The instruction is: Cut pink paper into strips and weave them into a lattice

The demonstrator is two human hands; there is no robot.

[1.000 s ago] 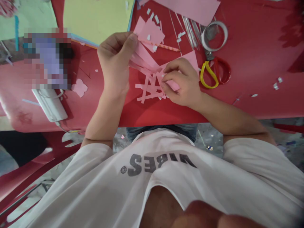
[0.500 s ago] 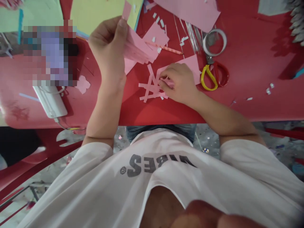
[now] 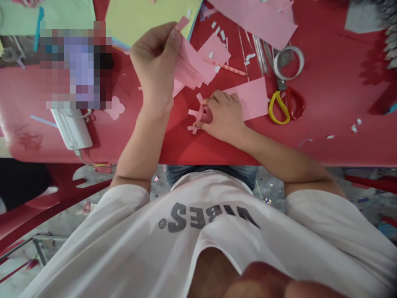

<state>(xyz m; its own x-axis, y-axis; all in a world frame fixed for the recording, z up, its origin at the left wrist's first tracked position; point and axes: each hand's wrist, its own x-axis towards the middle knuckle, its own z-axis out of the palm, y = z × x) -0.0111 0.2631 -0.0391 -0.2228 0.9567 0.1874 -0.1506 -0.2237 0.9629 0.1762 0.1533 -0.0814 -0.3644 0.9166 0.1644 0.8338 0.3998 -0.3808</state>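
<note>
Head view, left to right: white charger with its cord lies near the edge of the red table, a blurred patch above it hides whatever sits there, and a pink paper scrap lies just to its right. Yellow-green card sits along the top edge. Left hand is raised over the table in a narrow pinch, thumb and fingers closed on a bunch of pink paper strips. The bunch runs out of the grip to the right and slightly down, long axis roughly across the view. Woven pink strips lie flat on the table between the hands, low in the view and much nearer the right hand. One strip runs diagonally, shorter ones cross it sideways. Right hand is curled over the right end of the weave, fingers touching it; pinch or press, cannot tell. Pink sheet lies just beyond the right hand. Further right are a roll of tape and scissors with yellow and red handles, tape just above the scissors. Large pink sheet sits at the top edge.
</note>
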